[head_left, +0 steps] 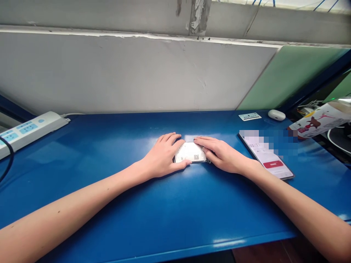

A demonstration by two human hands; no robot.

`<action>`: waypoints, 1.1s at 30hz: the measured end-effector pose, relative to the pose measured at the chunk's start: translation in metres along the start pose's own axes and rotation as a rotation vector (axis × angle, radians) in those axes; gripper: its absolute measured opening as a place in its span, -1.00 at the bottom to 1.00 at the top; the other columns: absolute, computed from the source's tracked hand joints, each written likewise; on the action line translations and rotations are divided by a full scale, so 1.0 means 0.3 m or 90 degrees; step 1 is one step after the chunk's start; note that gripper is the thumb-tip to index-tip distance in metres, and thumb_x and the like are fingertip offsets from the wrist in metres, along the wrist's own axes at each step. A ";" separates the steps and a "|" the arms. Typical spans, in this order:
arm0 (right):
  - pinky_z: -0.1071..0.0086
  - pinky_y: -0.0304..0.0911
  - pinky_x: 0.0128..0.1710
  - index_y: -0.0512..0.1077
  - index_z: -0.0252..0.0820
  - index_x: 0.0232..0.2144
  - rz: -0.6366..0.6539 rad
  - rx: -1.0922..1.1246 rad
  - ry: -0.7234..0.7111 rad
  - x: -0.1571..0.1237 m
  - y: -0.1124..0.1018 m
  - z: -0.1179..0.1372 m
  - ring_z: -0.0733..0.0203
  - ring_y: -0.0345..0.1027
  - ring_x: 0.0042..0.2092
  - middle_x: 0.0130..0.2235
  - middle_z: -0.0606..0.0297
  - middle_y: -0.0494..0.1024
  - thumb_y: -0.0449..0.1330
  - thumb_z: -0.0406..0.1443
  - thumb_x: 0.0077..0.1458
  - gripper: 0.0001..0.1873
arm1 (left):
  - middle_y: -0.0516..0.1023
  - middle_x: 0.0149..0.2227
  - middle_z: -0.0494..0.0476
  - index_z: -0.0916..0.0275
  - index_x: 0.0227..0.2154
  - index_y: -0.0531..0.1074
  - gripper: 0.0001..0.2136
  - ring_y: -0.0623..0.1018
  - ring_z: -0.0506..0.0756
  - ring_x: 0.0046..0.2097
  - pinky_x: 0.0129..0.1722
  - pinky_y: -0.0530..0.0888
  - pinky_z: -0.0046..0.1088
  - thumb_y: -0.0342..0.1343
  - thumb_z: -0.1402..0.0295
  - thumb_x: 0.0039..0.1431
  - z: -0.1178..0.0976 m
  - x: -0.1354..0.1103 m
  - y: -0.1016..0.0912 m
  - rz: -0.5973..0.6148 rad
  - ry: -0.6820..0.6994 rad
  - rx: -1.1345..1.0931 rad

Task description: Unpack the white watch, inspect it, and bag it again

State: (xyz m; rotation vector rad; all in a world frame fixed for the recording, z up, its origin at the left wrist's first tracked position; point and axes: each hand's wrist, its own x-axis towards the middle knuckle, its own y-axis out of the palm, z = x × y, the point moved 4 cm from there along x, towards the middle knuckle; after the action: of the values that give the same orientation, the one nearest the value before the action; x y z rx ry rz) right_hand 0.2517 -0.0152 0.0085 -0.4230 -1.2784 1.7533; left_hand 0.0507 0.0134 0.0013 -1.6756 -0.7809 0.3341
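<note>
A small flat rectangular thing with a whitish top, a printed square code and a dark edge (190, 152) lies on the blue table (131, 212); its exact kind is unclear. My left hand (167, 155) grips its left end, the thumb along the near edge and the fingers at the far left side. At the right end, my right hand (219, 153) holds it, with fingers at the far right corner and along the right side. Both ends of the thing are partly hidden under my fingers.
To the right lies a phone (270, 157) with a lit screen. Behind it are a card (249, 116) and a white earbud case (276, 115). A bottle with a printed label (320, 118) lies at the right edge. At left sits a power strip (33, 129) with a black cable (11, 157).
</note>
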 end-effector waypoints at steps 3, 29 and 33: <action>-0.03 0.25 0.24 0.39 -0.28 0.17 -0.012 -0.006 0.020 -0.001 0.004 0.009 -0.10 0.32 0.25 0.19 -0.02 0.48 0.03 -0.27 0.31 -0.56 | 0.33 0.25 0.49 0.37 0.13 0.39 -0.40 0.27 0.45 0.30 0.28 0.23 0.07 0.14 -0.02 0.21 0.000 0.000 0.000 0.002 0.000 0.003; -0.04 0.22 0.27 0.30 -0.07 0.26 0.070 0.068 0.012 0.007 -0.011 -0.010 0.00 0.24 0.31 0.25 0.22 0.44 -0.11 -0.40 0.33 -0.48 | 0.34 0.25 0.46 0.32 0.16 0.38 -0.44 0.25 0.49 0.32 0.25 0.24 0.15 0.13 0.03 0.23 -0.006 0.001 -0.003 0.013 0.004 0.000; -0.03 0.25 0.25 0.31 -0.02 0.26 0.063 0.085 0.027 0.002 -0.009 -0.030 -0.01 0.25 0.30 0.25 0.24 0.44 -0.09 -0.37 0.34 -0.49 | 0.35 0.25 0.45 0.32 0.16 0.38 -0.46 0.25 0.49 0.32 0.25 0.24 0.14 0.11 0.05 0.25 -0.008 0.001 -0.005 0.014 0.007 0.004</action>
State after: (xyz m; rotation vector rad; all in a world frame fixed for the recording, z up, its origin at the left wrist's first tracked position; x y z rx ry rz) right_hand 0.2589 -0.0093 0.0075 -0.4509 -1.1193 1.8909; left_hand 0.0517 0.0119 0.0033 -1.6789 -0.7536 0.3426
